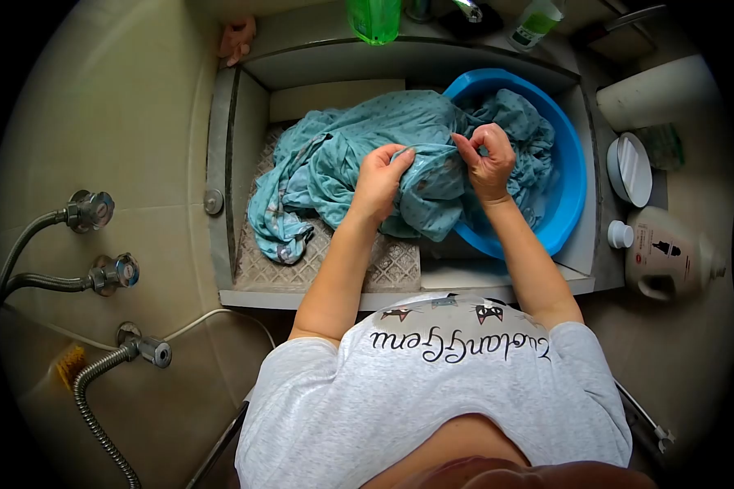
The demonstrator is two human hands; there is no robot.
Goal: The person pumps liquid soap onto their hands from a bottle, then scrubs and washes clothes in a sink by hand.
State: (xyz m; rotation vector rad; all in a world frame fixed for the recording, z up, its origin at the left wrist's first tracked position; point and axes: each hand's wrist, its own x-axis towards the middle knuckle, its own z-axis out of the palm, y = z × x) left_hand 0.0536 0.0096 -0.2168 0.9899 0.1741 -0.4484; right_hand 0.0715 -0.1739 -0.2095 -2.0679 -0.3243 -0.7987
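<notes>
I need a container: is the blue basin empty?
Not empty: teal cloth lies bunched inside the blue basin. How deep it reaches, I cannot tell.

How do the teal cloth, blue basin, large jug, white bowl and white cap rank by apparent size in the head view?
Largest to smallest:
1. Teal cloth, partly inside the basin
2. Blue basin, partly covered
3. Large jug
4. White bowl
5. White cap

On the left side of the sink [253, 300] there is a patterned washboard [393, 265], and a teal cloth [347, 155] is partly lying over it. On the right side, a blue basin [575, 183] is standing.
</notes>
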